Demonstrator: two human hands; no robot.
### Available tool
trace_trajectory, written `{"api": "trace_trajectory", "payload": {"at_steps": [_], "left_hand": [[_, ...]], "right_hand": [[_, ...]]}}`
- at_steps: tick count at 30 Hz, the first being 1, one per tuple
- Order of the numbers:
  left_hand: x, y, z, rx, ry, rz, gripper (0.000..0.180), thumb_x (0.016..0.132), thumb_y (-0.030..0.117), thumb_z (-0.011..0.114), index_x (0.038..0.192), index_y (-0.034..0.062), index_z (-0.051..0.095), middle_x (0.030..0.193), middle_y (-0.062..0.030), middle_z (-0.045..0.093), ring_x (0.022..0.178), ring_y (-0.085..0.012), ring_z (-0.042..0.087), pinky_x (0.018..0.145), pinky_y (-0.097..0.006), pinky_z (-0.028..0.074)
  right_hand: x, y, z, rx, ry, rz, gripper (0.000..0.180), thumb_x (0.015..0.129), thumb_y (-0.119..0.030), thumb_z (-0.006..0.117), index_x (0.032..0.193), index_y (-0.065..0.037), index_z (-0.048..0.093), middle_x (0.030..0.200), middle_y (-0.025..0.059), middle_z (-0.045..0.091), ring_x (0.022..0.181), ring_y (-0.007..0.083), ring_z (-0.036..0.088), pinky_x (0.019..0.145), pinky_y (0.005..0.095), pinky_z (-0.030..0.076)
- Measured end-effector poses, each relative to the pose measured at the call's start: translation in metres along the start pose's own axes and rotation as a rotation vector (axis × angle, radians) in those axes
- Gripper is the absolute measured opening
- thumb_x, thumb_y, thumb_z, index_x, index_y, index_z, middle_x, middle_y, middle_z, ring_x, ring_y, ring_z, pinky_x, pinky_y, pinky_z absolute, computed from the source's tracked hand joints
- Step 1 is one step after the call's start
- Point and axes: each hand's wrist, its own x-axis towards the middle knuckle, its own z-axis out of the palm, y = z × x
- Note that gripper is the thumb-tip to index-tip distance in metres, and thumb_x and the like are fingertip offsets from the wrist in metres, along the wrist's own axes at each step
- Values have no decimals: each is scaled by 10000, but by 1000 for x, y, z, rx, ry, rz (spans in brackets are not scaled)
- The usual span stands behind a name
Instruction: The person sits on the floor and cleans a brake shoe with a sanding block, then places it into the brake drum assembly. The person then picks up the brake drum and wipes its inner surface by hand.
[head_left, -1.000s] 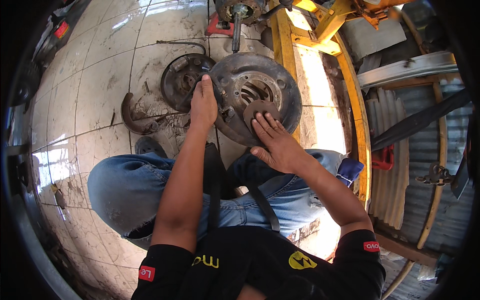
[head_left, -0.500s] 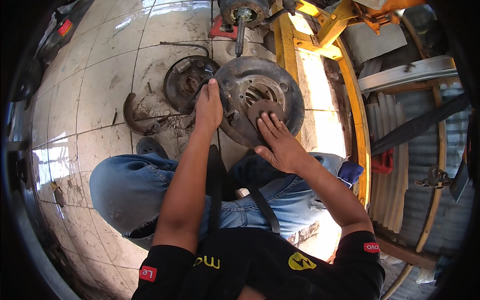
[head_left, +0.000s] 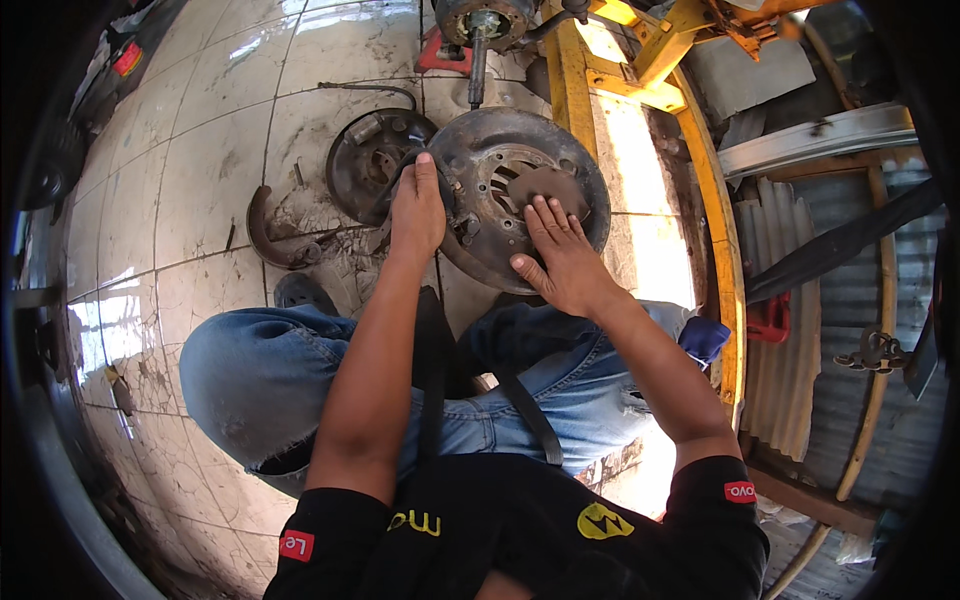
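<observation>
A large dark brake backing plate point(head_left: 500, 140) is propped up in front of me, with an open, bolt-holed centre. My left hand point(head_left: 417, 215) is closed on its left edge, thumb up; its other fingers are hidden. My right hand point(head_left: 565, 255) lies flat, fingers stretched out, pressing a brown piece of sandpaper point(head_left: 545, 187) against the plate. The sandpaper partly covers the central hole. Behind my left hand a second, smaller backing plate point(head_left: 350, 165) rests on the floor, with brake parts on it.
A curved brake shoe point(head_left: 262, 232) lies on the tiled floor point(head_left: 200, 180) at the left. Beyond the plate, an axle shaft point(head_left: 478, 75) points toward me. A yellow metal frame point(head_left: 715, 220) stands close on the right. Corrugated sheets point(head_left: 785, 350) lean behind it.
My right hand and the sandpaper have slid slightly up and to the right across the plate's centre. My left hand has stayed in about the same place on the edge.
</observation>
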Motion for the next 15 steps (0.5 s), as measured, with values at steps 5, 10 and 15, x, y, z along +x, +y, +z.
{"api": "trace_trajectory", "payload": {"at_steps": [5,10,15], "left_hand": [[-2,3,2,37,1,-2,713,1011,591,317,1262,-44,521,1218,-258,590,1151,-396,554,1002,-417,397],[0,-1,4,42,-12,33,724,1008,605,301,1254,-40,519,1217,-260,593,1152,-404,554,998,-426,399],[-3,1,1,45,-38,-23,714,1006,606,305,1259,-26,520,1212,-265,593,1156,-415,550,995,-430,402]], "right_hand": [[14,26,6,137,50,144,804,1006,-594,301,1473,60,318,1546,282,271,1468,411,200,1189,491,199],[13,27,-3,149,36,122,804,1007,-591,303,1468,66,321,1545,283,272,1466,413,201,1185,500,207],[7,6,-2,74,-44,92,808,1009,-593,292,1465,74,322,1545,287,269,1466,415,199,1192,469,204]]}}
